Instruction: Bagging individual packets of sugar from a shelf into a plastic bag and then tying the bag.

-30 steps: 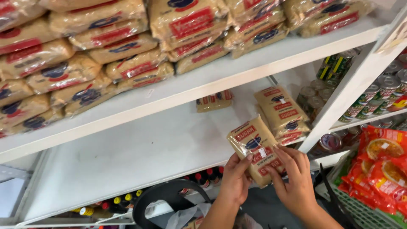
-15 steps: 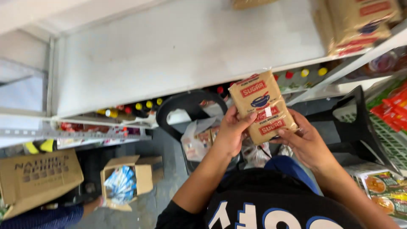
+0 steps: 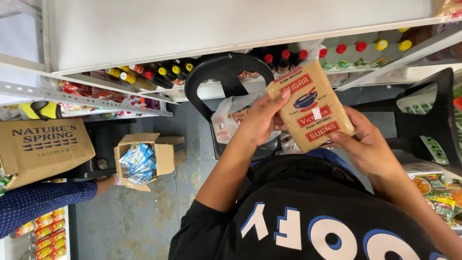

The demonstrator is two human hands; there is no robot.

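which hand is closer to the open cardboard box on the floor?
Left. The left hand grips the sugar packet on the side towards the cardboard box; the right hand holds its far side.

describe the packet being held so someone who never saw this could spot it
Below the white shelf board, in front of the black plastic chair, both hands hold one tan paper packet. It alone is lifted up, pinched between the left hand and right hand, with red bands and a blue bowl picture.

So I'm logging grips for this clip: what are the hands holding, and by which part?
A tan packet with red labels, held in both hands: the left hand grips its left long edge, the right hand its lower right corner.
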